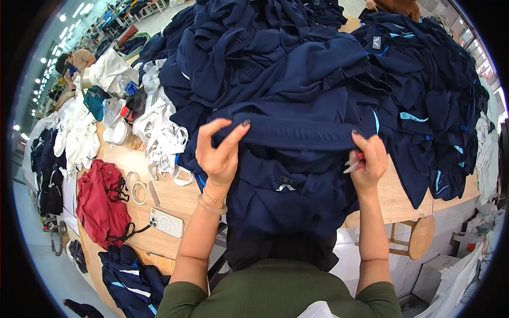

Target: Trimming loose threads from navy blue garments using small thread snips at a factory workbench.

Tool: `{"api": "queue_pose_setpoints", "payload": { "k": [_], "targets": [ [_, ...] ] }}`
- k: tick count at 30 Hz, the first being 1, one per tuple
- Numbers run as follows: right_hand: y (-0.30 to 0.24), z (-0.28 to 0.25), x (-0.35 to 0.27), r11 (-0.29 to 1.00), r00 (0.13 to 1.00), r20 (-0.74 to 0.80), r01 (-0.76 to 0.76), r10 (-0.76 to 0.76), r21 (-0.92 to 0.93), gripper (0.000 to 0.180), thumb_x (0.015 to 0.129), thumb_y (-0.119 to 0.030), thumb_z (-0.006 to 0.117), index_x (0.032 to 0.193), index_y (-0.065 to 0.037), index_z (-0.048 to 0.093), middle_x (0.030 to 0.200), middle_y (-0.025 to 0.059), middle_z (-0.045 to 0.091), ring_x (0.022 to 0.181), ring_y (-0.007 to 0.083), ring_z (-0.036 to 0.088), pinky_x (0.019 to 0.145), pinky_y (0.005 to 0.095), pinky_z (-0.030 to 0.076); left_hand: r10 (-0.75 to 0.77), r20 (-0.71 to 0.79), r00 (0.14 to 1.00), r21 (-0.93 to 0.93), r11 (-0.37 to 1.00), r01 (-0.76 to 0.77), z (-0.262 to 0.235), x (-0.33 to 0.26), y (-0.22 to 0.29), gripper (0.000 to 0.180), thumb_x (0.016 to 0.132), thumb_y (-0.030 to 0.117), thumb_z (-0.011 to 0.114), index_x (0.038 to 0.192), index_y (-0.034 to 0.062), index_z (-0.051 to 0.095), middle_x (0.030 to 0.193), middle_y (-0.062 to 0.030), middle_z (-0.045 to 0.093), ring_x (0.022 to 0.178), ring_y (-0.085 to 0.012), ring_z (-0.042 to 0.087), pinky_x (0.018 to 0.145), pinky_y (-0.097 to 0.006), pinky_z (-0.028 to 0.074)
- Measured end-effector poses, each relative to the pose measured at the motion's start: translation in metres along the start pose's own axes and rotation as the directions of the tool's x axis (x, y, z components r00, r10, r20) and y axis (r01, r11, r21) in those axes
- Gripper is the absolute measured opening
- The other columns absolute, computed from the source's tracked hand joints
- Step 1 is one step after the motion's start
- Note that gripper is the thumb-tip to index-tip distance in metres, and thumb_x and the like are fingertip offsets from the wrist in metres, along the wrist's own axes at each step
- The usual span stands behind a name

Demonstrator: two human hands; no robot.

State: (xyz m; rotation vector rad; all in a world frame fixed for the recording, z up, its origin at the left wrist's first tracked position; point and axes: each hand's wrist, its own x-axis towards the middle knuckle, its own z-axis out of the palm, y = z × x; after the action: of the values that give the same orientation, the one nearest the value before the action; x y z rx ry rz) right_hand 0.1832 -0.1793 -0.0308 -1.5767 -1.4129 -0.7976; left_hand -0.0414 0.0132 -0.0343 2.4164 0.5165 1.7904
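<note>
A navy garment [297, 133] with a wide elastic waistband is stretched between my two hands. My left hand [218, 153] pinches the band's left end, its thumb lying on top of the cloth. At the right end, my right hand [370, 161] grips the band between thumb and fingers. Tucked in that same hand are small red-handled thread snips [360, 157], their pale tips pointing left; the fingers partly hide them. Below the band, more navy cloth [291, 196] with a small pale label hangs over the table's near edge toward my lap.
A large heap of navy garments [254, 47] covers the far table, with another pile [424, 95] at right. Leftward lie white cloth strips [161, 130], a maroon bag [103, 196], tape rolls [139, 193] and a phone [166, 222]. A wooden stool [421, 237] stands at right.
</note>
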Motion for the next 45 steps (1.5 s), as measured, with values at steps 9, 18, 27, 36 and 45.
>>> {"api": "queue_pose_setpoints", "payload": {
  "k": [9, 18, 27, 36, 45],
  "targets": [
    [0.071, 0.042, 0.059, 0.768, 0.736, 0.438, -0.624, 0.516, 0.144, 0.023, 0.078, -0.008, 0.068, 0.099, 0.003, 0.064, 0.069, -0.0023, 0.051, 0.066, 0.0051, 0.043, 0.060, 0.0209, 0.037, -0.324, 0.450, 0.832, 0.159, 0.946, 0.283, 0.048, 0.065, -0.044, 0.021, 0.083, 0.013, 0.067, 0.103, 0.0123, 0.072, 0.101, -0.0066, 0.064, 0.091, -0.0279, 0.065, 0.077, -0.037, 0.051],
    [0.066, 0.039, 0.053, 0.731, 0.748, 0.399, -0.642, 0.530, 0.231, 0.025, 0.079, -0.013, 0.071, 0.093, 0.004, 0.059, 0.064, 0.0023, 0.050, 0.061, 0.0073, 0.041, 0.056, 0.0255, 0.036, -0.070, 0.137, 0.988, -0.167, 0.982, 0.093, 0.051, 0.066, 0.018, 0.010, 0.077, 0.000, 0.068, 0.087, 0.0045, 0.069, 0.091, -0.0058, 0.060, 0.082, -0.0238, 0.058, 0.073, -0.034, 0.047],
    [0.060, 0.032, 0.058, 0.779, 0.756, 0.426, -0.605, 0.496, 0.165, 0.022, 0.081, -0.013, 0.069, 0.093, 0.003, 0.060, 0.067, 0.0057, 0.056, 0.062, 0.0091, 0.046, 0.059, 0.0259, 0.040, 0.291, 0.487, 0.824, -0.111, 0.956, -0.273, 0.103, 0.080, 0.024, 0.011, 0.073, 0.006, 0.072, 0.084, 0.0076, 0.069, 0.101, -0.0039, 0.051, 0.086, -0.0205, 0.057, 0.071, -0.032, 0.050],
    [0.045, 0.016, 0.066, 0.639, 0.762, 0.383, -0.648, 0.523, 0.415, 0.031, 0.094, -0.030, 0.063, 0.102, -0.002, 0.053, 0.078, 0.0008, 0.052, 0.070, 0.0081, 0.045, 0.062, 0.0241, 0.040, -0.175, 0.301, 0.937, -0.291, 0.919, 0.265, 0.087, 0.036, 0.054, 0.010, 0.083, -0.008, 0.060, 0.089, -0.0016, 0.065, 0.083, -0.0087, 0.066, 0.069, -0.0191, 0.067, 0.062, -0.026, 0.053],
    [-0.005, -0.010, 0.087, 0.323, 0.530, 0.650, -0.848, 0.545, 0.420, 0.023, 0.087, -0.021, 0.072, 0.077, -0.002, 0.063, 0.056, -0.0088, 0.047, 0.051, -0.0017, 0.034, 0.047, 0.0189, 0.022, -0.389, 0.246, 0.888, -0.389, 0.799, 0.458, 0.084, 0.011, 0.068, 0.008, 0.081, -0.009, 0.063, 0.086, -0.0041, 0.067, 0.091, -0.0104, 0.067, 0.074, -0.0190, 0.068, 0.067, -0.027, 0.054]
  ]
}}
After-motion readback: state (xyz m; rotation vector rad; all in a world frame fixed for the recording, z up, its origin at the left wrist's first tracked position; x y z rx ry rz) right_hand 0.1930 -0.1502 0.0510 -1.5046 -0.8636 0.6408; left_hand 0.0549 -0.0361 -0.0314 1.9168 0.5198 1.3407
